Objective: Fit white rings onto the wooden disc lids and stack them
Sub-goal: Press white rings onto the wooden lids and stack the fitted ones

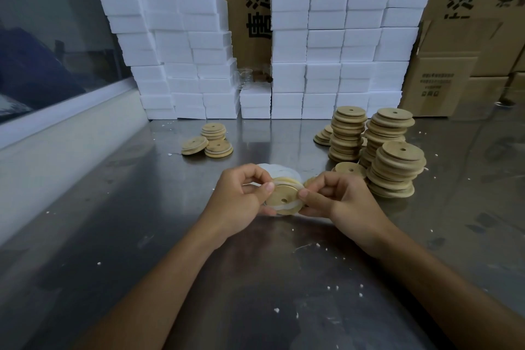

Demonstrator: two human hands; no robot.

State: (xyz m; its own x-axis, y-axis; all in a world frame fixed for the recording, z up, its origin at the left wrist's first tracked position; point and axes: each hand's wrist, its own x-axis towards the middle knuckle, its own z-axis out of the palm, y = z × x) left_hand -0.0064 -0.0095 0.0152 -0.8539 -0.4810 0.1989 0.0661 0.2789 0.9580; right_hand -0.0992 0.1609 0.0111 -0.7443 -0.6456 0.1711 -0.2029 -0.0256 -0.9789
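While both hands meet over the middle of the steel tabletop (119, 207), a wooden disc lid (284, 198) sits tilted between them, its flat face and small centre hole turned toward the person. The left hand (241, 196) grips the lid's left edge, thumb on the face and fingers curled round behind. The right hand (338, 197) pinches the lid's right edge, its fingers closed on the rim and on the white ring (287, 207) that is stretched partly round it, showing along the top and bottom edges. Just behind the lid lies a small heap of loose white rings (277, 170). Right of the lid rise tall, leaning stacks of bare wooden lids (396, 167). Farther back and to the left of the lid sit a few ringed lids (211, 140), some stacked, one leaning. Behind everything stand white foam boxes (326, 37) and brown cartons (443, 85).
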